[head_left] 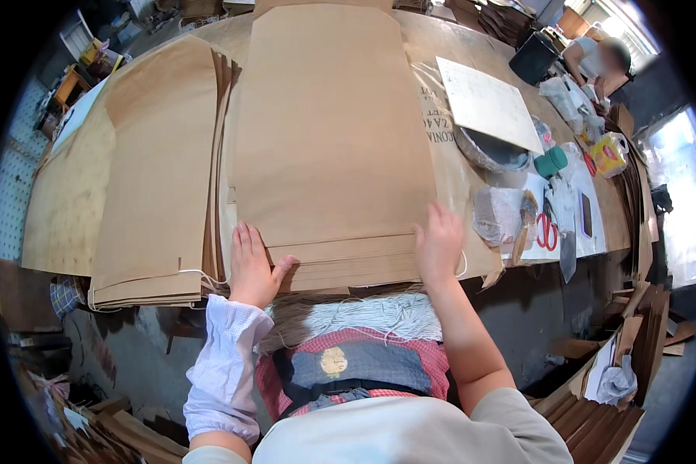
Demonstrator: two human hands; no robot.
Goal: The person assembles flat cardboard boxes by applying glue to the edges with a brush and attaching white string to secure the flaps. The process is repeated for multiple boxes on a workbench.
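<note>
A tall stack of brown paper sheets (pixel 329 131) lies on the table straight ahead, its near edges stepped like a fan. My left hand (pixel 252 267) rests flat on the stack's lower left corner, fingers apart. My right hand (pixel 438 241) presses flat on the lower right corner, fingers spread. Neither hand grips anything. A bundle of white cords (pixel 363 313) lies across my lap just below the table edge.
A second stack of brown sheets (pixel 158 170) lies to the left. On the right are a white board (pixel 487 104), a green cup (pixel 551 162), red-handled scissors (pixel 547 230), plastic bags and a yellow bag (pixel 609 153). Another person (pixel 599 62) sits at the far right.
</note>
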